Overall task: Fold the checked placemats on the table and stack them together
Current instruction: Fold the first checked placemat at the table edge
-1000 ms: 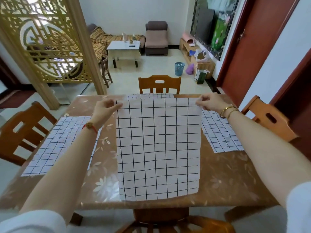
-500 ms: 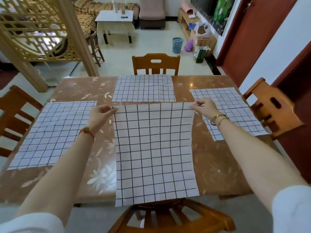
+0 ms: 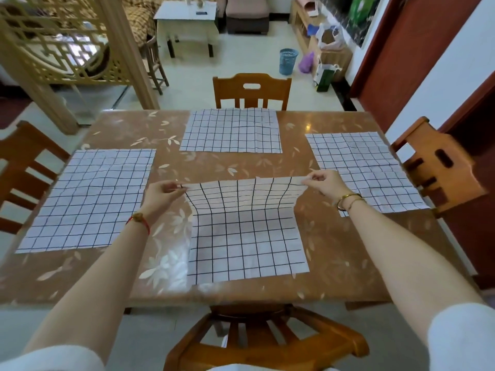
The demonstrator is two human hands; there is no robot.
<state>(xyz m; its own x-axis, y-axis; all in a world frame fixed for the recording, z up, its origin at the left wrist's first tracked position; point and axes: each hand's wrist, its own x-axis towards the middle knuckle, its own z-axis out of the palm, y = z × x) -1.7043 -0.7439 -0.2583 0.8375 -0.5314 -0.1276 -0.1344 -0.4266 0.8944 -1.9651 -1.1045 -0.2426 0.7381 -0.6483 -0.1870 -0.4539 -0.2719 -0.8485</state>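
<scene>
A white placemat with black checks (image 3: 246, 236) lies at the near middle of the brown table (image 3: 321, 236). My left hand (image 3: 163, 194) pinches its far left corner and my right hand (image 3: 325, 183) pinches its far right corner. That far edge is raised off the table while the near half lies flat. Three more checked placemats lie spread flat: one on the left (image 3: 88, 199), one at the far middle (image 3: 231, 131), one on the right (image 3: 364, 167).
Wooden chairs stand on every side of the table: at the far edge (image 3: 251, 89), at the left (image 3: 18, 170), at the right (image 3: 439, 167), and right below me (image 3: 262, 341). A lattice screen (image 3: 67, 41) stands at the back left.
The placemat hung stretched upright between my hands; both hands have come down and its lower half now lies flat on the table. The view has tilted downward.
</scene>
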